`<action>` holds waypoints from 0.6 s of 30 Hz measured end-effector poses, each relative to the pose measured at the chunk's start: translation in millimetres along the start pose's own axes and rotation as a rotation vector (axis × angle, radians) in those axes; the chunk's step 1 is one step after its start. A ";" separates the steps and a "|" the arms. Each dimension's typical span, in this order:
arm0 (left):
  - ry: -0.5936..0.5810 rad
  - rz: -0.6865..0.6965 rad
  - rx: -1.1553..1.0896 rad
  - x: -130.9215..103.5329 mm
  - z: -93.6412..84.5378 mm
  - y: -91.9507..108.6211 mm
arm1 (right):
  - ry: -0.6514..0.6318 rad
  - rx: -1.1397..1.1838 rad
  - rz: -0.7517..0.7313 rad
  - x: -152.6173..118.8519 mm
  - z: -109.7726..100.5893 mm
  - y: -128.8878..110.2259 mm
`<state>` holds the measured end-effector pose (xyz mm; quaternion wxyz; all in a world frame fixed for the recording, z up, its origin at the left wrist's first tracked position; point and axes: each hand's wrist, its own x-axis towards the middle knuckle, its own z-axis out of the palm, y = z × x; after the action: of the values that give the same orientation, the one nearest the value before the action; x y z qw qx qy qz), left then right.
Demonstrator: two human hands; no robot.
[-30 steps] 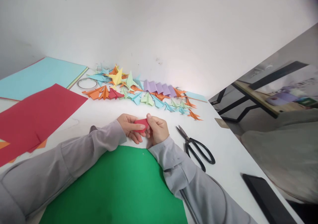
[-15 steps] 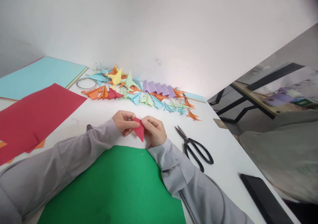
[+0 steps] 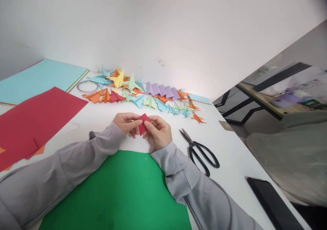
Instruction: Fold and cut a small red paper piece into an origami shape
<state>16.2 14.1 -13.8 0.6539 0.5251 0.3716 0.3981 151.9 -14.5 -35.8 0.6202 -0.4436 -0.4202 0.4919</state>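
A small piece of folded red paper, kite-shaped with a crease down its middle, is held up between both hands. My left hand pinches its left side, thumb on the front face. On the right side, my right hand grips it with thumb and fingers closed. Some of the fingers behind the paper are hidden. Just below the hands lies a large green sheet on the white table, partly under both forearms.
Black-handled scissors and a black phone lie to the right. Folded paper pieces in several colours line the wall. On the left are a red sheet, light blue sheets and a tape roll.
The folded red paper has been turned and raised slightly, so its point is higher and its top corner now shows. My fingers have shifted their hold on it.
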 end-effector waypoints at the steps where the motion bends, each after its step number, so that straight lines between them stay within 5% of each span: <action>1: 0.000 -0.007 -0.007 -0.1 -0.6 0.5 | -0.015 0.000 -0.005 -0.5 0.2 0.0; 18: 0.022 -0.129 -0.100 -0.4 -4.4 4.3 | 0.038 0.129 0.067 2.5 -1.5 1.6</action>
<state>11.6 16.0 -10.3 0.6996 0.4623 0.3914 0.3791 153.3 -12.1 -37.5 0.6385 -0.4258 -0.3608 0.5299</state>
